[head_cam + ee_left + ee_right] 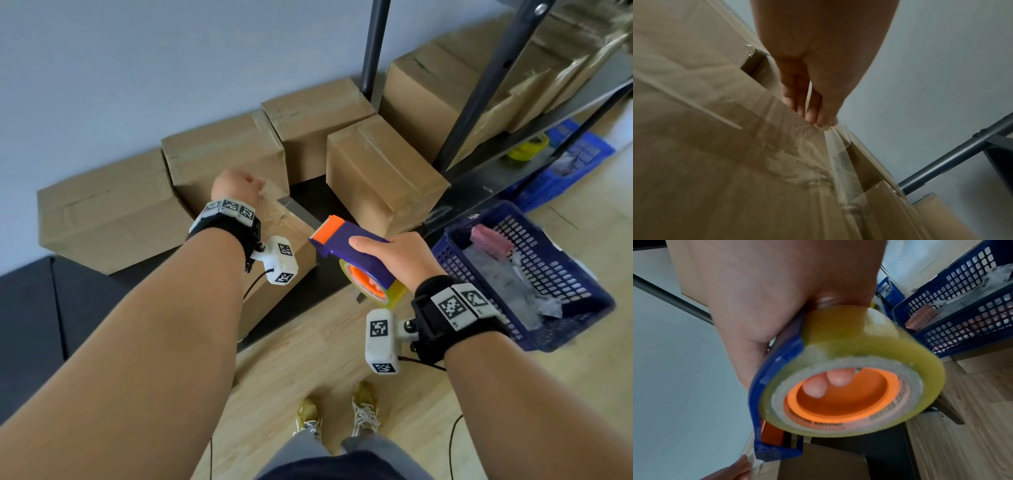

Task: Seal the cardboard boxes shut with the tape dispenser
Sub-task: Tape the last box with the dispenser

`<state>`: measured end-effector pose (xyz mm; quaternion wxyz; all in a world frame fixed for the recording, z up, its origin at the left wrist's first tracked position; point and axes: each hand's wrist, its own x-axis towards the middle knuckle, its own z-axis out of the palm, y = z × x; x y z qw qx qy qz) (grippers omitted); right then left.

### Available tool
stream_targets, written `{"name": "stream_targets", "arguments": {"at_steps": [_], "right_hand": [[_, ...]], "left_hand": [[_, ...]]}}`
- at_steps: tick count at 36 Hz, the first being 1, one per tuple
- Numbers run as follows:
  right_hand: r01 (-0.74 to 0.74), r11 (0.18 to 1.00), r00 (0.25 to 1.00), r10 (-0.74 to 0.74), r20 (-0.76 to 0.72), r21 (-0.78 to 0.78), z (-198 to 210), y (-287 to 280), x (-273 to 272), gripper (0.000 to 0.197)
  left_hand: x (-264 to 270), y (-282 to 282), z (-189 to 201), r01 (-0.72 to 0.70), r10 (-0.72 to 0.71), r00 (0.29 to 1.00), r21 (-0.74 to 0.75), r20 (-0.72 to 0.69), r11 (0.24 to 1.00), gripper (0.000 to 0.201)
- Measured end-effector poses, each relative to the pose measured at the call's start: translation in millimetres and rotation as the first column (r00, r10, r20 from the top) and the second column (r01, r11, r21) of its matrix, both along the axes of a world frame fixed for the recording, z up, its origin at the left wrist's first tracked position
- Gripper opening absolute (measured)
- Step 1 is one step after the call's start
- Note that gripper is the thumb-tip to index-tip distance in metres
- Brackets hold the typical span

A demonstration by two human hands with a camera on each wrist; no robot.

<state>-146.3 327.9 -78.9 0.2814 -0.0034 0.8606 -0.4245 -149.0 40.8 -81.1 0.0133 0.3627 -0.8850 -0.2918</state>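
The left hand (236,186) lays its fingers (813,112), pressed together, flat on the clear tape atop the brown cardboard box (274,240), apparently smoothing it, while the right hand (394,257), fingers curled through the roll's core, holds the blue-and-orange tape dispenser (346,240) just beside, ready.

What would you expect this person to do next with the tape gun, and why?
Probably bring the tape dispenser back down onto the near box. The right hand holds it in the air off the cardboard, while the left hand presses wrinkled tape at the box's far edge.
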Motion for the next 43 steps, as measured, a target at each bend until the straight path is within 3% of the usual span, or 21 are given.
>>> {"name": "stream_targets", "arguments": {"at_steps": [22,32,34,35,38,40,43], "right_hand": [[-0.004,1.000,1.000,0.003,0.002,0.020,-4.7,-3.7,-0.1,0.058],[0.006,1.000,0.999,-0.007,0.036,0.008,-10.7,-6.7,-1.1,0.057],[0.004,1.000,0.999,-0.005,0.042,0.006,-11.5,-7.7,-0.9,0.056],[0.007,1.000,0.999,-0.007,0.042,0.006,-11.7,-8.3,-1.2,0.057],[0.025,1.000,0.999,-0.025,0.034,-0.001,-11.5,-8.1,-2.3,0.058],[0.016,1.000,1.000,-0.016,0.026,0.007,-10.4,-7.3,-2.8,0.057],[0.010,1.000,1.000,-0.010,0.030,0.000,-9.8,-7.2,-3.2,0.057]], "left_hand": [[-8.2,-12.3,-22.6,-0.010,0.009,0.999,0.046,0.033,0.999,0.028],[0.9,-4.6,-33.2,0.019,-0.019,0.997,0.007,0.081,1.000,0.036],[-0.5,-5.5,-35.5,-0.024,0.017,0.997,0.088,0.080,0.996,0.046],[0.2,-5.5,-34.6,-0.031,0.025,0.998,0.097,0.057,0.995,0.053],[-0.8,-4.2,-29.0,-0.080,0.075,0.996,0.083,0.051,0.993,0.048],[-1.4,-4.1,-30.4,-0.170,0.175,0.983,0.072,-0.062,0.983,0.045],[0.4,0.8,-27.7,-0.132,0.140,0.971,0.057,-0.193,0.990,0.030]]}}
